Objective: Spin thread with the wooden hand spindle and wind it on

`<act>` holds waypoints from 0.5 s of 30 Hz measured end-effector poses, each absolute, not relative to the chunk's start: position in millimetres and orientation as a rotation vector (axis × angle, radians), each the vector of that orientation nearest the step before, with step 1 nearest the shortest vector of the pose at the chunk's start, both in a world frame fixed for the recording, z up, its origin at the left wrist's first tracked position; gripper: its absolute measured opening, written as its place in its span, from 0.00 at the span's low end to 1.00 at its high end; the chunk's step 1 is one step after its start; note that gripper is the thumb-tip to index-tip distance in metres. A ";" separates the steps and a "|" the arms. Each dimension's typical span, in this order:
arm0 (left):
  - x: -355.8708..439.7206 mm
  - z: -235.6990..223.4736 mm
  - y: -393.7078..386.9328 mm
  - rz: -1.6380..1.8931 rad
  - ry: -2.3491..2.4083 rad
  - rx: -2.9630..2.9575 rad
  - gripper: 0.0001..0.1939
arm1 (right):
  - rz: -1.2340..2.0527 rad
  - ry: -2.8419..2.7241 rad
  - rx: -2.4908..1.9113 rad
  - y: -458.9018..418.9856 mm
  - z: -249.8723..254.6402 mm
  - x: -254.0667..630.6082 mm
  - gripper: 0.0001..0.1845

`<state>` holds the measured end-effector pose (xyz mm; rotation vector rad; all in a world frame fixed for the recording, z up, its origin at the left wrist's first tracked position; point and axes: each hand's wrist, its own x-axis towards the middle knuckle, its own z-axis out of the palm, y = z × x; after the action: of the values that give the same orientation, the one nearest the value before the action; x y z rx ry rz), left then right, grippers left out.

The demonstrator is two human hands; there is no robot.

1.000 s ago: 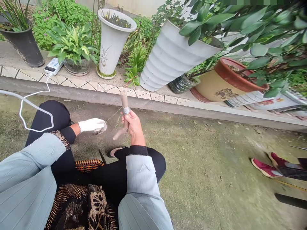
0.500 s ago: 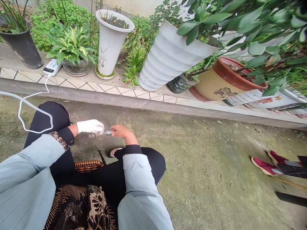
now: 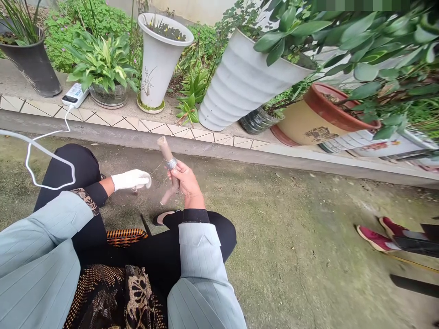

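The right hand (image 3: 188,183) has its fingers closed around a forked stick (image 3: 164,148) above the ground (image 3: 270,219), below its wire coil (image 3: 171,164), seemingly to keep that coil exposed; the gloved left hand (image 3: 128,180) has curled fingers, their grip unclear.

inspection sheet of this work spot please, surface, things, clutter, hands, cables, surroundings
surface: greenish, stained concrete floor
things: forked stick with silvery winding; thin strand running towards left hand
clutter: orange-and-black checked item near the legs
hands: right bare, gripping stick; left gloved, grip unclear
cables: white cable from white device, looping near left knee
surroundings: potted plants on ledge; red shoes at far right
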<state>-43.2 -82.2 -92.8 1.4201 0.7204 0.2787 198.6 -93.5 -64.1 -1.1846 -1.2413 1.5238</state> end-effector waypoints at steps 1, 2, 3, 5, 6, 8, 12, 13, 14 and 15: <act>-40.7 -95.1 -84.7 0.230 0.683 1.421 0.17 | 1.509 -1.251 -1.240 -91.8 -67.6 196.1 0.31; -38.6 -96.6 -86.9 0.199 0.657 1.424 0.16 | 1.480 -1.271 -1.330 -90.0 -71.6 193.7 0.30; -37.3 -97.4 -88.8 0.183 0.645 1.431 0.15 | 1.430 -1.316 -1.445 -88.3 -75.9 191.7 0.29; -36.8 -97.0 -91.1 0.173 0.656 1.469 0.14 | 1.254 -1.509 -1.720 -85.6 -84.0 189.1 0.25; -37.6 -96.1 -91.5 0.166 0.668 1.496 0.13 | 1.144 -1.653 -1.848 -85.0 -87.2 188.3 0.23; -40.6 -93.5 -90.7 0.143 0.707 1.547 0.12 | 1.009 -1.997 -1.986 -85.3 -91.6 187.6 0.20; -49.3 -86.2 -83.1 0.149 0.797 1.712 0.09 | 1.375 -2.394 -1.743 -89.6 -91.9 187.6 0.20; -51.4 -84.1 -80.5 0.165 0.810 1.726 0.09 | 1.534 -2.378 -1.638 -90.8 -89.9 188.1 0.20; -53.3 -82.2 -77.9 0.178 0.814 1.716 0.09 | 1.693 -2.327 -1.525 -92.0 -86.9 188.9 0.20; -54.8 -80.6 -75.5 0.191 0.815 1.687 0.10 | 1.837 -2.252 -1.402 -93.2 -82.9 190.2 0.20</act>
<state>-54.8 -75.5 -80.6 1.6873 0.8150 0.1915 190.2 -93.2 -82.9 -1.4023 -2.2516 1.8370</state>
